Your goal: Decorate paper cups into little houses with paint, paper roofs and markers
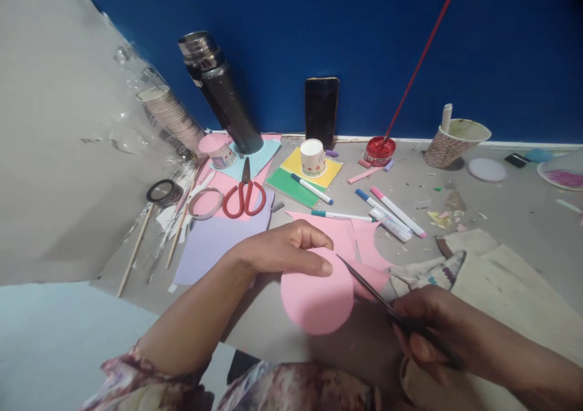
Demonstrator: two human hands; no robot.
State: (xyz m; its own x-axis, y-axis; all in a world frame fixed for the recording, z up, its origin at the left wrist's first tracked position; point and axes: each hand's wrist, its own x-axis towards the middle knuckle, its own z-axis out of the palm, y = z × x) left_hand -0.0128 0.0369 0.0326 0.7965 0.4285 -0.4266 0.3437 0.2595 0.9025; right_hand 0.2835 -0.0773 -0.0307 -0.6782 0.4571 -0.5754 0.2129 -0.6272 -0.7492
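Observation:
My left hand [296, 247] pinches a round piece of pink paper [317, 305] between thumb and fingers, near its top edge. In my right hand [428, 329] is a pair of dark-handled scissors [371, 291]; the fingers wrap the handles. The blade tips meet the upper right edge of the pink circle, close to my left thumb. Behind the circle lies a pink offcut [371, 241] with a curved edge, on the table. Part of the scissor handles is hidden by my right hand.
Red-handled scissors [246, 195] lie on the lilac paper [218, 235] at left. Several markers [314, 189] lie beyond my hands. A paper cup [313, 159], a dark flask [228, 95] and a phone [321, 110] stand at the back. A beige cloth [501, 289] covers the right side.

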